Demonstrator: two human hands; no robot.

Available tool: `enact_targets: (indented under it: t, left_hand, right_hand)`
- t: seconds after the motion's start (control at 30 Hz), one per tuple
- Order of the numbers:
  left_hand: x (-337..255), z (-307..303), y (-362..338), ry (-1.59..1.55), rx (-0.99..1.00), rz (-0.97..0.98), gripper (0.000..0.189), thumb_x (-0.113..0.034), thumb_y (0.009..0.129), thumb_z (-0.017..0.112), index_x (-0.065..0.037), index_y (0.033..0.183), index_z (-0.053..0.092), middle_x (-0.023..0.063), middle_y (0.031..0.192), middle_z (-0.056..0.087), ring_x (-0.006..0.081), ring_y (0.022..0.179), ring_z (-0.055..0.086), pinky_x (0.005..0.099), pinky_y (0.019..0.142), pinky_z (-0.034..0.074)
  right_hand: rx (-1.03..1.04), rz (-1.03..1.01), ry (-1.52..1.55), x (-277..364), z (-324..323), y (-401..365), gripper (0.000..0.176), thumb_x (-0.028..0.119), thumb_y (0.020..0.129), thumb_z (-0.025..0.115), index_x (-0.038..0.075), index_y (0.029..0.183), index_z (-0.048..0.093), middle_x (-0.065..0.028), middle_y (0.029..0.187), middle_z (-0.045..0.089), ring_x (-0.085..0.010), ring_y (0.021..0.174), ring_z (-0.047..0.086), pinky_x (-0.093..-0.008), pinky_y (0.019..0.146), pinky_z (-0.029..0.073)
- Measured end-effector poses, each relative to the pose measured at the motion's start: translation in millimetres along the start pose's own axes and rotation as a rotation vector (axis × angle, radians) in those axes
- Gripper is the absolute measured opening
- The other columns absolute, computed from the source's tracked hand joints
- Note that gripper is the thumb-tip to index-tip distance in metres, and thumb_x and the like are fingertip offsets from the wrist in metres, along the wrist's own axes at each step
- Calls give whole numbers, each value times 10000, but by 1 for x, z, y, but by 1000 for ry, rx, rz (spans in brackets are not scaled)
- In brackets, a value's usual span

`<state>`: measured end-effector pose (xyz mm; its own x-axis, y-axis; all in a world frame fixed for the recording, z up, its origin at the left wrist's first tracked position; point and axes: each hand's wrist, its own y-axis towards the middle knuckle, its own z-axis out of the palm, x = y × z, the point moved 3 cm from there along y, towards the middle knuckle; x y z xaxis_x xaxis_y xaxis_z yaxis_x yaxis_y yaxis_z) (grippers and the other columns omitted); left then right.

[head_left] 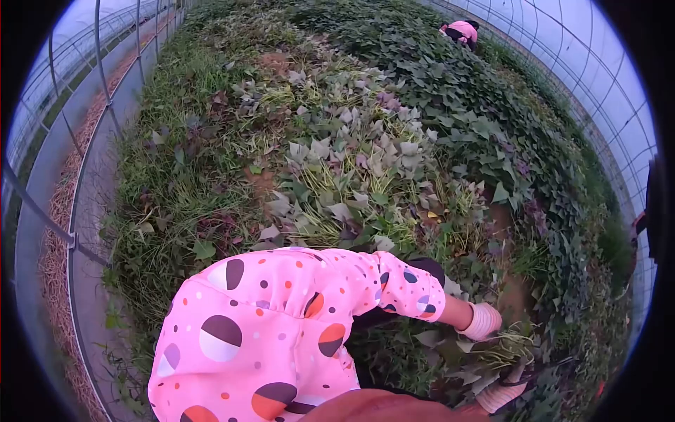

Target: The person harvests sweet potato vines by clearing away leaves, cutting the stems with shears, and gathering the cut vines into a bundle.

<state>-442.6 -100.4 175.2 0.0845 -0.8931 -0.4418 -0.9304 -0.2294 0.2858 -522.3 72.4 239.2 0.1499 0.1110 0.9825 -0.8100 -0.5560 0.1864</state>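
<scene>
My left hand (485,322), in a pale glove with a ribbed cuff, reaches down to the lower right from a pink dotted sleeve (411,285). It is closed on a bunch of leafy vines (508,349), with its fingers partly hidden by the stems. Below it, near the bottom edge, my right hand (508,395) is also gloved and lies close to the same bunch. A thin dark curved thing (555,367) sticks out beside the right hand. The right fingers look closed, but leaves and shadow hide what is in them.
Cut, wilting vines (337,176) lie in a heap ahead. Dense green vines (464,91) grow to the right, where another person in pink (460,32) bends far off. Grass (169,190) covers the left side. A metal frame (70,239) of a plastic tunnel runs along the left.
</scene>
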Motion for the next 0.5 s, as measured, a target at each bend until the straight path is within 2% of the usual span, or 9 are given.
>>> enact_targets:
  t: [0.07, 0.17, 0.27, 0.3, 0.33, 0.37, 0.4, 0.47, 0.5]
  left_hand:
    - [-7, -2, -7, 76, 91, 21, 304, -330, 678, 661, -29, 710, 694, 159, 682, 647, 349, 688, 652, 425, 607, 526]
    - [-17, -3, -16, 43, -109, 178, 324, -350, 712, 649, -34, 640, 653, 123, 620, 614, 330, 634, 640, 419, 572, 524]
    - [-20, -3, -12, 35, -44, 200, 338, -360, 731, 637, -36, 632, 648, 131, 609, 613, 336, 622, 635, 419, 553, 518]
    - [-20, -6, -12, -56, -89, 172, 340, -367, 739, 630, -42, 645, 666, 151, 598, 604, 346, 612, 627, 422, 549, 516]
    - [-20, -6, -11, 88, 71, 206, 254, -320, 753, 593, -81, 713, 670, 143, 620, 607, 345, 618, 621, 422, 555, 514]
    - [-21, -9, -14, 60, 52, 215, 291, -348, 776, 579, -81, 720, 680, 149, 620, 608, 357, 613, 614, 422, 558, 515]
    - [-15, 7, -10, -38, -43, 249, 360, -380, 805, 570, -62, 670, 671, 157, 601, 600, 355, 609, 606, 424, 557, 515]
    - [-21, -11, -11, 92, 144, 253, 464, -421, 855, 544, -54, 588, 640, 179, 494, 519, 371, 515, 555, 419, 509, 496]
    - [-22, -13, -10, 104, 249, 225, 425, -409, 857, 549, -52, 647, 649, 179, 525, 538, 374, 533, 563, 416, 527, 500]
  right_hand:
    - [-59, -11, -25, 2, 4, -1, 444, 280, 855, 690, -30, 1145, 561, -76, 1046, 605, -182, 897, 562, -330, 807, 479]
    - [-205, -6, 20, 4, 4, 1, 425, 285, 847, 703, -23, 1109, 569, -59, 1003, 603, -166, 847, 557, -315, 744, 480]
    - [-372, 15, 91, -2, 4, 1, 408, 290, 839, 715, -15, 1072, 577, -41, 959, 600, -150, 798, 552, -301, 682, 481]
    - [-286, 102, 161, 3, 3, 0, 443, 282, 810, 752, -17, 1084, 573, -59, 999, 609, -180, 843, 582, -331, 752, 515]
    - [-284, 102, 130, -5, -5, 5, 435, 283, 811, 750, -16, 1078, 581, -71, 997, 620, -182, 833, 593, -324, 738, 511]
    - [-280, 36, 206, -5, -2, 4, 392, 284, 822, 733, -4, 1048, 595, -60, 954, 624, -170, 811, 592, -317, 731, 509]
    - [-221, 57, 247, 1, 3, 1, 337, 270, 821, 722, 18, 1013, 608, -25, 863, 605, -124, 731, 558, -277, 637, 472]
    - [-222, -28, 64, -2, -6, 6, 206, 221, 798, 720, 63, 878, 615, 39, 681, 530, -65, 524, 433, -233, 477, 313]
    - [-235, 78, 77, 1, -7, 1, 188, 201, 787, 714, 53, 853, 618, 43, 670, 533, -58, 499, 426, -232, 468, 319]
